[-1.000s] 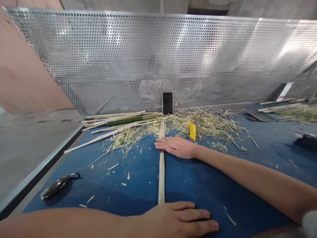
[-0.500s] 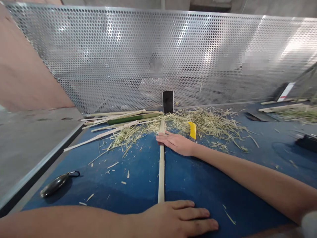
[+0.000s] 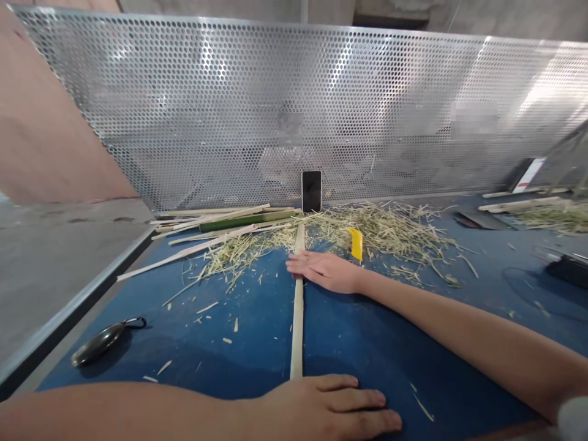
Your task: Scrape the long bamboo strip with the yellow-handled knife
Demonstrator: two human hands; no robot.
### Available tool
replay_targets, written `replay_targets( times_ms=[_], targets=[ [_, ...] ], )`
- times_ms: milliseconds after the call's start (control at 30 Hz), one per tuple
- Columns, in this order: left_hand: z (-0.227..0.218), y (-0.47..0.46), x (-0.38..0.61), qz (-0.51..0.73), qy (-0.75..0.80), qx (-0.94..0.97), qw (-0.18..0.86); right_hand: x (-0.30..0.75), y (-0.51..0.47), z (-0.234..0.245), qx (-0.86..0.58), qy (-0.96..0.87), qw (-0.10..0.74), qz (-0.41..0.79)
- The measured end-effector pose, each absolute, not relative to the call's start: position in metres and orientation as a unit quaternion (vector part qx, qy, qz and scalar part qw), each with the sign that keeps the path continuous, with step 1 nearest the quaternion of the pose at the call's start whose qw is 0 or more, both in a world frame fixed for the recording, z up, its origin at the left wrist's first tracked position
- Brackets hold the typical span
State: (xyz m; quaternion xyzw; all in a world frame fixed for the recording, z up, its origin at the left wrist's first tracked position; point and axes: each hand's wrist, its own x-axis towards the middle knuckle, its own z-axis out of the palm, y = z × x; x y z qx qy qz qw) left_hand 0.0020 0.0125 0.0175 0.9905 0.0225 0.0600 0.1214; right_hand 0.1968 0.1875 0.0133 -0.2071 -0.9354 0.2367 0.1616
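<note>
Clock dial centred on worktop, 12 facing away from wearer.

Perforated silver metal panel [image 3: 206,122]: stands across 12. Flat blue worktop [image 3: 349,331]: below it. Loose heap of thin, pale-green shavings [image 3: 395,233]: mainly at 1. Long, narrow, pale, wood-like strip [image 3: 297,324]: lies flat, 12 to 6; near end hidden at the left hand. Bare left hand [image 3: 328,407]: at 6, palm down, fingers spread toward 3, unclenched. Bare right hand [image 3: 324,271]: near 12, fingers laid straight across strip; any curl beneath, cannot tell. Curved yellow handle [image 3: 356,244]: at 1, unheld, just beside right wrist.

Judgement: step in hand is steadying strip lengthwise; next move calls for light, even pressure along it.
</note>
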Motion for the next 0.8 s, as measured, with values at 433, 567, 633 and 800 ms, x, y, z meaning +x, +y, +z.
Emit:
replay_targets(
  times_ms=[433, 567, 633, 800],
  targets=[
    [0.0144, 0.0141, 0.0006, 0.063, 0.016, 0.989, 0.135, 0.1976, 0.1890, 0.0130, -0.172, -0.942, 0.151, 0.246],
    [0.0167, 0.0135, 0.0016, 0.053, 0.027, 0.984, 0.168, 0.1973, 0.1906, 0.0112, -0.266, -0.915, 0.182, 0.243],
    [0.0180, 0.0135, 0.0021, 0.047, 0.032, 0.980, 0.191, 0.1968, 0.1907, 0.0103, -0.290, -0.907, 0.190, 0.239],
    [0.0176, 0.0144, 0.0024, 0.050, 0.032, 0.975, 0.214, 0.1963, 0.1887, 0.0131, -0.155, -0.940, 0.162, 0.257]
  ],
)
